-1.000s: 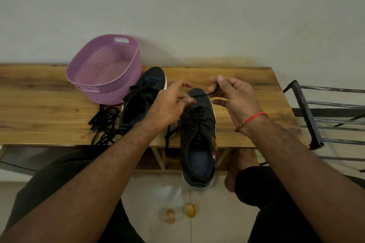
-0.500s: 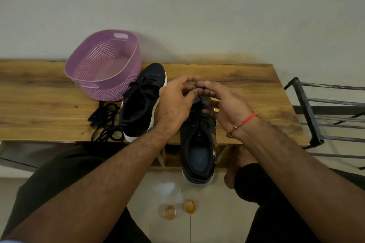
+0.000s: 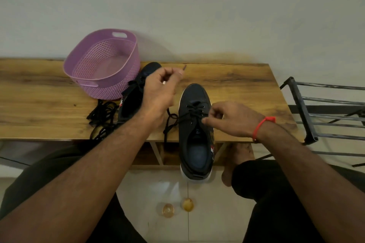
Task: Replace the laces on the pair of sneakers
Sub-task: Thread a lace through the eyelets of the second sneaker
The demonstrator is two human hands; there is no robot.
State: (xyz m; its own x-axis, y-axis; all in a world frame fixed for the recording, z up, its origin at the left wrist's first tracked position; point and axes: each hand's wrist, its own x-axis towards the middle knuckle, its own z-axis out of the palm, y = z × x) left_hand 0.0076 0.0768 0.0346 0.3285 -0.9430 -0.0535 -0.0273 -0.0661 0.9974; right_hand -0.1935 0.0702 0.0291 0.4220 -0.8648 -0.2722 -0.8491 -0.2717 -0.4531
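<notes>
A dark sneaker (image 3: 195, 138) lies toe-away on the wooden table (image 3: 237, 89), its heel hanging over the near edge. A black lace (image 3: 171, 122) is threaded through its front eyelets, with a loose loop trailing off the left side. My left hand (image 3: 160, 92) is raised left of the toe and pinches the lace's end, whose tip sticks up past my fingers. My right hand (image 3: 229, 118) rests at the shoe's right eyelets, fingers curled against the lace there. The second sneaker (image 3: 134, 96) lies behind my left hand, partly hidden.
A purple plastic basket (image 3: 102, 65) stands at the back left against the wall. A pile of loose black laces (image 3: 102, 116) lies left of the second sneaker. A dark metal rack (image 3: 308, 112) stands to the right of the table. Two small amber objects (image 3: 177, 207) sit on the floor tiles.
My hands, which met over the toe, have parted: the left rose up and left drawing the lace end, the right dropped to the right eyelets.
</notes>
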